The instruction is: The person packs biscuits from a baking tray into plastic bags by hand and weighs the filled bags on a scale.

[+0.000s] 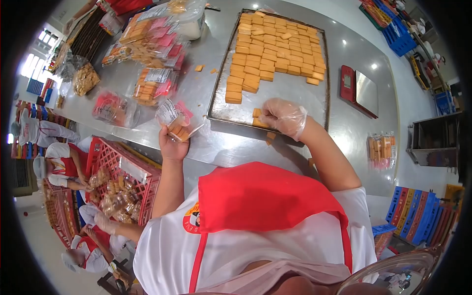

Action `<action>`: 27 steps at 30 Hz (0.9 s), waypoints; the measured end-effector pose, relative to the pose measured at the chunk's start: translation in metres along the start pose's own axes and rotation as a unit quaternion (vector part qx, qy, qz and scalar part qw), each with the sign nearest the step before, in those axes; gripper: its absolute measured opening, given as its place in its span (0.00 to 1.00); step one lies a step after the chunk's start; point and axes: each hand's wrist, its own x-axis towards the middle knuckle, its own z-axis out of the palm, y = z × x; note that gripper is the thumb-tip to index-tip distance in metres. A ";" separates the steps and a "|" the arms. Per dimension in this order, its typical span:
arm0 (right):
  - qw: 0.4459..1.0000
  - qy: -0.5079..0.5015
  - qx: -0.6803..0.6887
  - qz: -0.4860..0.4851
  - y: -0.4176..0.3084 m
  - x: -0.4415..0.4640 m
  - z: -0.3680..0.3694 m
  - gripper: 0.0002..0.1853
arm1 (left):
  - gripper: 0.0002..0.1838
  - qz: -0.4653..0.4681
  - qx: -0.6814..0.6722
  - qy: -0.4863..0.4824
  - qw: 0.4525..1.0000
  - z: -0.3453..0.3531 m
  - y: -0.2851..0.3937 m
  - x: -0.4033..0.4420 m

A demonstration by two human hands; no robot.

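Note:
My left hand (172, 145), bare, is closed round a clear plastic bag (168, 112) with a printed label and a few biscuits (179, 132) inside. In a clear plastic glove, my right hand (283, 118) bends over the near edge of a metal tray (270, 99). Its curled fingertips grip at a small group of rectangular biscuits (257, 117); the fingers partly hide these. Rows of golden biscuits (275, 46) cover the tray's far part. A biscuit piece (270, 137) lies by the near rim.
Filled bags (155, 86) lie at the left, near a plastic tub (191, 22). A scale (359, 91) and another bag of biscuits (381, 150) are to the right. A red crate (128, 167) of bags stands beside the table, with co-workers (69, 162) beyond.

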 end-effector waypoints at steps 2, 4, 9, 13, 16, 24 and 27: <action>1.000 0.021 -0.004 -0.010 0.005 0.000 0.003 0.09 | 0.19 -0.007 -0.002 -0.023 1.000 -0.003 0.001 0.001; 0.999 0.036 -0.008 0.000 0.006 0.000 0.004 0.09 | 0.23 -0.032 -0.014 -0.105 0.994 -0.022 0.003 0.008; 0.996 0.076 0.009 0.042 0.009 0.000 0.003 0.09 | 0.24 -0.045 -0.041 -0.140 0.988 -0.029 0.003 0.010; 0.996 0.091 -0.015 0.007 0.004 0.001 0.000 0.09 | 0.24 -0.072 -0.084 -0.193 0.975 -0.038 0.004 0.016; 0.993 0.092 -0.077 0.000 0.012 0.009 0.007 0.09 | 0.24 -0.068 -0.077 -0.193 0.976 -0.031 0.004 0.014; 0.991 0.080 -0.109 0.003 0.023 0.004 -0.005 0.07 | 0.21 0.000 -0.007 -0.066 0.998 -0.021 0.000 0.007; 0.994 0.088 0.062 0.006 0.004 -0.006 0.000 0.07 | 0.18 0.026 0.003 -0.035 0.999 -0.012 -0.002 0.008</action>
